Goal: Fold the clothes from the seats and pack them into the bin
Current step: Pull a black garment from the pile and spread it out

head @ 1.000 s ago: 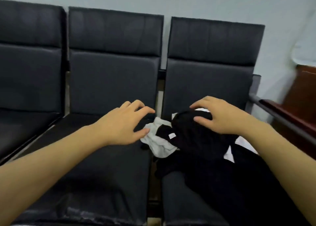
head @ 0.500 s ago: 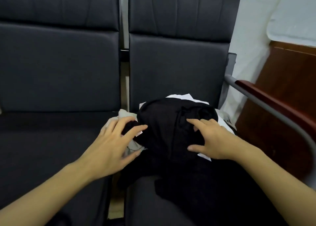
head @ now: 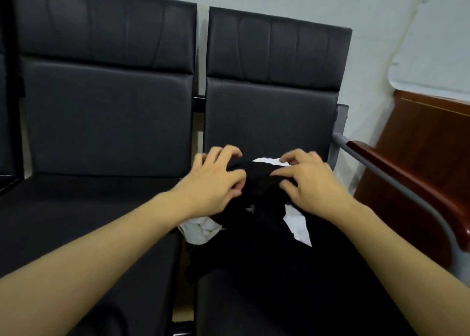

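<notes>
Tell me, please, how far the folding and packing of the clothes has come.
Nothing looks done: no garment is folded, and no bin is in view. In hand: the left hand and right hand grip the black garment on the right seat. Left: the white clothes beneath, all folding, all packing.

A pale wall [head: 305, 2] rises behind the row, with a white cloth-like cover [head: 437, 63] hanging at the upper right. Below it stands a reddish-brown wooden panel [head: 422, 142], beside a wood-topped armrest [head: 407, 180] on a grey metal rail [head: 396, 183].
</notes>
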The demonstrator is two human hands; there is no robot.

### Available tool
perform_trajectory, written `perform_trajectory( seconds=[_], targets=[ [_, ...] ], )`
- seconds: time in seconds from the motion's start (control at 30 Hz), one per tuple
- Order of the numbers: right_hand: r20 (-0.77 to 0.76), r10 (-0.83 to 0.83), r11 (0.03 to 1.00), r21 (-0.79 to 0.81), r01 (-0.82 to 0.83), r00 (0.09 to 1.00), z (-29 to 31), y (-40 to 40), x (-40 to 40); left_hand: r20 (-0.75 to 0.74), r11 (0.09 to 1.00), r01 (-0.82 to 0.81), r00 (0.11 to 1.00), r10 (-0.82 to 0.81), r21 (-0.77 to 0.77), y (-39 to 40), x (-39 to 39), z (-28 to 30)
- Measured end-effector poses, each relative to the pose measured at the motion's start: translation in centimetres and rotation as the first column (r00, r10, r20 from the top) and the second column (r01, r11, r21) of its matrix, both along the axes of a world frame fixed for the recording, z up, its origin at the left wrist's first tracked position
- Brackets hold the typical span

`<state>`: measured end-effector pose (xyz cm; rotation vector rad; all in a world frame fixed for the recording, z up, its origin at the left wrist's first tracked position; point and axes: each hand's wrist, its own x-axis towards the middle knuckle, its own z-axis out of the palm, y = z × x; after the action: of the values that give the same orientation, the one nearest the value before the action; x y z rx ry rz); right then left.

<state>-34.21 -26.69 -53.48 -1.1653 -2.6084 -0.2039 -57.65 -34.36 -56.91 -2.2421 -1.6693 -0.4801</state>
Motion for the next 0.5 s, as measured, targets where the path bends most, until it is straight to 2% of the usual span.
perform_trajectory(
  seconds=[0.03,0.1,0.17,0.23,0.3,0.33,0.4,0.5],
  targets=[
    [-0.123,0.044,0.999,0.027,-0.041,0.991,1.6,0.3,-0.5,0.029,0.999,0.006,1.0,-0.008,0.046,-0.1,-0.8,1.7],
    [-0.308,0.136,0.991,0.053,-0.125,0.941,5.2,0.4,-2.3,0.055,1.0,-0.006,0.998,0.007,-0.013,-0.6,-1.7,5.0],
    [-0.346,0.203,0.979,0.088,-0.183,0.916,9.1,0.1,-4.9,0.121,0.988,-0.046,0.991,0.063,-0.145,-1.1,-1.9,8.0],
    [-0.361,0.256,0.966,0.14,-0.219,0.897,12.7,-0.8,-7.5,0.309,0.988,0.008,0.95,0.041,-0.155,-1.3,-2.1,10.6],
    [-0.438,0.28,0.959,0.175,-0.225,0.854,15.0,-1.4,-9.0,0.475,0.998,0.055,0.878,-0.055,0.014,-1.1,-3.2,12.5],
    [-0.485,0.283,0.959,0.171,-0.227,0.828,15.4,-1.4,-9.4,0.505,0.994,0.024,0.86,-0.073,0.103,-1.1,-4.0,13.0],
    [-0.545,0.271,0.961,0.111,-0.252,0.793,14.9,-1.2,-9.8,0.501,0.972,-0.079,0.864,-0.044,0.222,-1.7,-6.3,13.0],
    [-0.47,0.256,0.944,-0.065,-0.322,0.844,12.3,-0.8,-10.8,0.417,0.934,-0.185,0.908,0.043,0.307,-2.9,-10.1,12.1]
  ],
)
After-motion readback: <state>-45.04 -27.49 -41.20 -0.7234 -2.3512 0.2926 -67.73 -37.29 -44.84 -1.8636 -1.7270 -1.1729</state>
